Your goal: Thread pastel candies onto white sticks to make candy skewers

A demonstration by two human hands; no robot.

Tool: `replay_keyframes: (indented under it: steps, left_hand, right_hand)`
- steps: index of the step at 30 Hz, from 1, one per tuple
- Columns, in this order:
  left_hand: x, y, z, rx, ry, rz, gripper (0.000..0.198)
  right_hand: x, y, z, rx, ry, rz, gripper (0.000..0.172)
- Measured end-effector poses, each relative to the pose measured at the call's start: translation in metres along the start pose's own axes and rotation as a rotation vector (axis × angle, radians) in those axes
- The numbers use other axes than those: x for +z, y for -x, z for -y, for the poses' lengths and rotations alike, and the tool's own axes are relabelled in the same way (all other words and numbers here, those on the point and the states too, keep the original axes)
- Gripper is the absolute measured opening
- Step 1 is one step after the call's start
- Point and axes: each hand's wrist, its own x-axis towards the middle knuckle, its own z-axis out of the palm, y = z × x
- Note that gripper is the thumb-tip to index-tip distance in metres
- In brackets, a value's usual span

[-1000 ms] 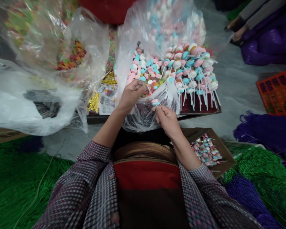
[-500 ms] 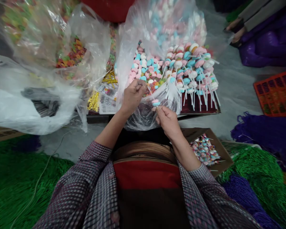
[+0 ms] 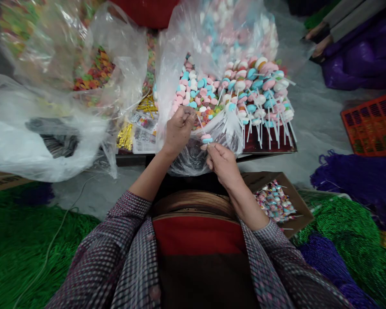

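Observation:
My left hand (image 3: 180, 131) is closed in a pinch at the upper end of a thin white stick (image 3: 199, 122). Pink and blue marshmallow pieces (image 3: 206, 138) are threaded on its lower part. Just below them, the closed thumb and fingers of my right hand (image 3: 223, 163) grip the stick's lower end; what exactly lies between those fingertips is partly hidden. Under both hands spreads a clear plastic bag (image 3: 193, 161). Loose pink, white and blue marshmallows (image 3: 193, 86) and ring-shaped gummies (image 3: 209, 113) lie in the bag just beyond my hands.
Finished marshmallow sticks (image 3: 263, 96) are piled at the table's right. Gold twist ties (image 3: 125, 136) and bags of gummies (image 3: 94, 73) lie to the left. A cardboard box (image 3: 300, 210) holds wrapped candies. An orange crate (image 3: 371, 124) and green strands (image 3: 350, 231) sit on the floor.
The stick with its marshmallows and my right hand have shifted slightly left, closer to my left hand. Both hands keep their pinch.

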Motion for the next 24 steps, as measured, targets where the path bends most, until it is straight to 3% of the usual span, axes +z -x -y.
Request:
replay_keyframes:
  steps: [6,13,18,24]
  left_hand:
    - [0.0055,-0.0037,0.0001,-0.227,0.29,0.049,0.016]
    - [0.005,-0.0024,-0.0072,-0.329,0.361,0.062,0.01]
    - [0.004,-0.0002,-0.0064,-0.221,0.282,0.047,0.006]
    - [0.0013,0.005,-0.0008,-0.014,-0.001,0.005,0.009]
  right_hand:
    - [-0.0018,0.0019,0.0055,-0.004,-0.032,-0.031,0.05]
    - [-0.001,0.0008,0.005,-0.011,-0.006,-0.013,0.049]
    - [-0.0001,-0.0004,0.0028,0.008,0.011,-0.017,0.051]
    - [-0.0026,0.0016,0.001,0.016,-0.006,0.016,0.049]
